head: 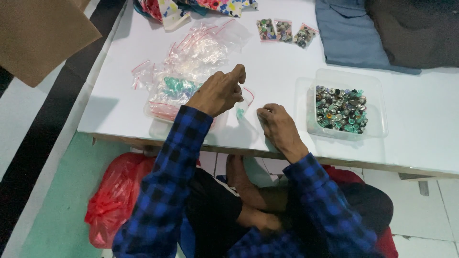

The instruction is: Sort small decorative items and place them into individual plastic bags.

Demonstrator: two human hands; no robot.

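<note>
A: What is the left hand (217,93) doing?

B: It is raised just above the table (282,62), fingers pinched on the top of a small clear bag (243,106). The bag hangs down from the fingertips and has a few teal buttons at its bottom.

A: And the right hand (279,126)?

B: It rests on the table just right of the bag, fingers curled and drawn together. I cannot tell whether it holds a button; nothing shows between the fingertips.

A: So the two hands are apart?

B: Yes, close but not touching, with the bag between them.

A: What lies around them?

B: To the right of the right hand stands a clear tub (346,107) full of mixed buttons, silver, dark and teal. Under and behind the left hand is a second clear tray (160,112) holding a bag of teal buttons (177,87). Beyond the left hand is a loose heap of empty bags (201,45) with red strips.

A: Anything farther off?

B: Well past both hands, three filled bags (284,31) lie in a row. Blue cloth (349,31) sits beyond the tub, and patterned cloth (191,7) beyond the heap. Below the left arm, on the floor, is a red plastic bag (112,198).
</note>
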